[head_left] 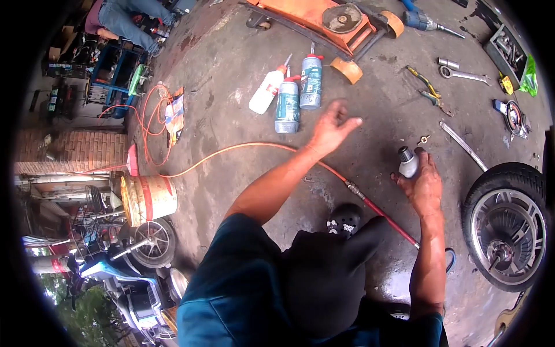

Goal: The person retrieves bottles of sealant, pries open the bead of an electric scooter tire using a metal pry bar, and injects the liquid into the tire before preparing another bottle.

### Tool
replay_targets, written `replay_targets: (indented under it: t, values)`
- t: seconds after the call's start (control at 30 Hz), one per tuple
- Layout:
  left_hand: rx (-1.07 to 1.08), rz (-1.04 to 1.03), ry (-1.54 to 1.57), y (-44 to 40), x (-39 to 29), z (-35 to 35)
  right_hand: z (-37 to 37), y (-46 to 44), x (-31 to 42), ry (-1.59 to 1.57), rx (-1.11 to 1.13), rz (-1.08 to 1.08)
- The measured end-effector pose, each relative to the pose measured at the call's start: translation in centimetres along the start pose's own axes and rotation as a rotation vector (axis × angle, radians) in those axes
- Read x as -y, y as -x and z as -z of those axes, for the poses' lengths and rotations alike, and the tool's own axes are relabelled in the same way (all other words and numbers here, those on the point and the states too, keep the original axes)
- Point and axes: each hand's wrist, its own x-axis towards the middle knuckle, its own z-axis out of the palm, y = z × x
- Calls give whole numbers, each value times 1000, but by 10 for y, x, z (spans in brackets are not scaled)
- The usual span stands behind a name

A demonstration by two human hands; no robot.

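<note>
My right hand [426, 185] is wrapped round a small whitish bottle with a black cap [408, 163], held above the concrete floor. My left hand [335, 128] is in the air with nothing in it, thumb and fingers apart. Just beyond it lie two teal squeeze bottles, the nearer one [287, 109] and the farther one [311, 82]. A white bottle with a red cap [267, 91] leans beside them. Close to my right hand a small brass-coloured piece [424, 140] rests on the floor.
An orange hose [248, 144] with a red end [387, 220] crosses under my left arm. A wheel with a tyre [506, 225] lies right. Pliers [428, 89], a wrench [462, 75], a drill [425, 22] and an orange floor jack [315, 17] lie ahead. A person [133, 17] is far left.
</note>
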Motion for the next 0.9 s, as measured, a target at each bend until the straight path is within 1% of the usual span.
replay_targets:
  t: [0.03, 0.07, 0.13, 0.23, 0.33, 0.43, 0.53, 0.57, 0.63, 0.67, 0.73, 0.77, 0.8, 0.83, 0.87, 0.9]
  values:
    - [-352, -40, -303, -15, 31, 23, -8, -5, -9, 72, -22, -17]
    - [-546, -47, -564, -25, 51, 49, -12, -7, -11, 86, -33, -58]
    - [-567, 339, -682, -29, 77, 74, -18, -15, -13, 119, -59, -127]
    - [-442, 260, -684, -35, 112, 93, -30, -25, -18, 177, -27, -188]
    - [-257, 80, -506, -76, 105, 86, -35, -18, -12, 194, -104, -114]
    - [-80, 374, -549, -112, 59, 49, -42, -12, -10, 151, -269, 41]
    - [-240, 454, -859, -128, 92, 15, -34, -5, 4, -43, -358, 82]
    - [-257, 468, -842, -125, 84, 15, -31, -4, 5, -133, -351, 61]
    - [-229, 569, -632, -115, 77, 26, -26, 0, 6, -315, -336, 13]
    - [-209, 625, -532, -101, 74, 33, -27, 3, 8, -535, -279, -53]
    - [-182, 510, -330, -42, 57, 35, -30, -4, 11, -971, -172, -179]
    - [-163, 415, -126, -9, 46, 30, -32, -9, 14, -959, -131, -189]
    - [-133, 327, 83, 24, 35, 22, -32, -16, 17, -985, -49, -260]
    - [8, 336, 206, 48, 15, 17, -38, -23, 19, -1043, 17, -300]
    - [151, 341, 335, 65, -5, 14, -48, -29, 20, -1165, 45, -333]
    - [272, 324, 343, 80, -11, 9, -47, -31, 26, -1235, 64, -383]
